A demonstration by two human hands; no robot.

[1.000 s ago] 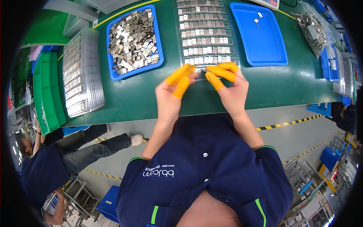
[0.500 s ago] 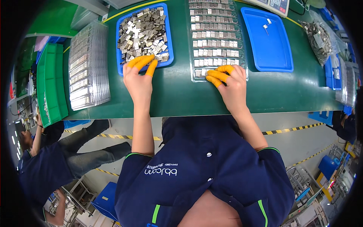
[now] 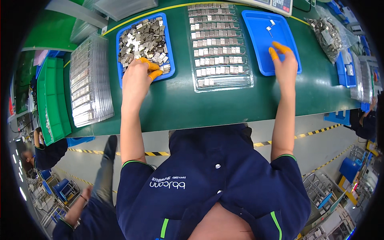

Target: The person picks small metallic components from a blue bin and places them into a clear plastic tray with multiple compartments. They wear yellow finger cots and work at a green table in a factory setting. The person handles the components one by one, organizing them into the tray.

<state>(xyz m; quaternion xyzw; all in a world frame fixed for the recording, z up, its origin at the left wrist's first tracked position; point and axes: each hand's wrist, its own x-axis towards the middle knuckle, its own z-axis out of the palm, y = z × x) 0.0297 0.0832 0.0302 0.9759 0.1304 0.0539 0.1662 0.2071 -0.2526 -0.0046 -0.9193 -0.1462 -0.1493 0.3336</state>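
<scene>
Small flat metal connectors fill a blue tray at the left of the green table. At that tray's near edge my left hand, with orange finger covers, is curled, its thumb and fingers close together; what they hold is hidden. My right hand is over the near part of a second blue tray, orange-covered thumb and finger apart and nothing visible between them. A few small white and metal pieces lie in that tray. Between the hands, a clear plastic tray carries rows of connectors; its nearest row is partly filled on the left.
Stacked clear plastic trays and a green bin stand at the left. A bag of parts lies at the right, near a scale at the back. Another person is behind on the lower left.
My right hand has left the nearest row of the clear tray and moved right over the second blue tray. My left hand stays at the connector tray, its fingers more curled. The view shifted slightly.
</scene>
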